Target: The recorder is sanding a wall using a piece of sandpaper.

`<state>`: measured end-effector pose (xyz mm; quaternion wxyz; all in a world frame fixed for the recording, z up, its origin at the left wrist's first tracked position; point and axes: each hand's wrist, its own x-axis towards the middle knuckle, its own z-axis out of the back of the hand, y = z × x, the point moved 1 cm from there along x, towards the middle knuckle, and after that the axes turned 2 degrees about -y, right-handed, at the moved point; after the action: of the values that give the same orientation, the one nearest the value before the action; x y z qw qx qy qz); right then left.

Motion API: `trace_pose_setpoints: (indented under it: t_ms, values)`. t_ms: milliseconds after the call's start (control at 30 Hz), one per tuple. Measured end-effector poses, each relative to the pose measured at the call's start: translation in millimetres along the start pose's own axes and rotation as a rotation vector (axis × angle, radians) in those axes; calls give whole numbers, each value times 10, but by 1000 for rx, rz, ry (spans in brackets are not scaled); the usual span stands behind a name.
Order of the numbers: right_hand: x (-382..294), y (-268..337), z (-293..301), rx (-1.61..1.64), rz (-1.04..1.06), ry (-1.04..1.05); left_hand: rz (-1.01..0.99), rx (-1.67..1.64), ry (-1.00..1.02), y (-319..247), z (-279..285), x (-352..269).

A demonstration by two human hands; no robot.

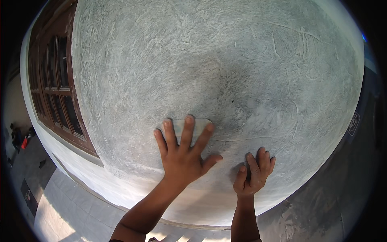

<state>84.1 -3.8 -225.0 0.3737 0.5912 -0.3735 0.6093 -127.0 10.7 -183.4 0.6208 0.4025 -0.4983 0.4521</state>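
My left hand (pixel 183 160) lies with its fingers spread against a rough, grey-white plastered wall (pixel 181 75). Under and between its fingers shows a pale, flat patch (pixel 199 126) with rounded ends; whether this is a loose piece or part of the wall's surface, I cannot tell. To the right and slightly lower, my right hand (pixel 255 175) touches or nearly touches the plaster, its fingers a little bent and its thumb apart. No object shows in it. A thin raised ridge runs across the plaster to the right of the patch.
A brown wooden window (pixel 57 87) with glass panes is set in the wall at the left. Grey floor tiles (pixel 75 199) lie below, partly sunlit. At the far left are a small dark figure, possibly a person, a red object (pixel 24 143) and a dark mat (pixel 29 196).
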Motion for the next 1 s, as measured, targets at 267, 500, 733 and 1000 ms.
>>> trace_pose_setpoints:
  t_ms: [267, 500, 733, 1000]
  values:
    - [42, 64, -19, 22, -6, -10, -162, 47, 13, -383, -165, -589]
    - [-36, -43, 11, 6, 4, -7, 191, -5, -23, 250, 92, 388]
    - [10, 38, -2, 23, -10, 9, -178, 4, 8, -364, -109, -548]
    - [8, 5, -5, -11, -13, -17, 171, -10, -28, 142, 36, 168]
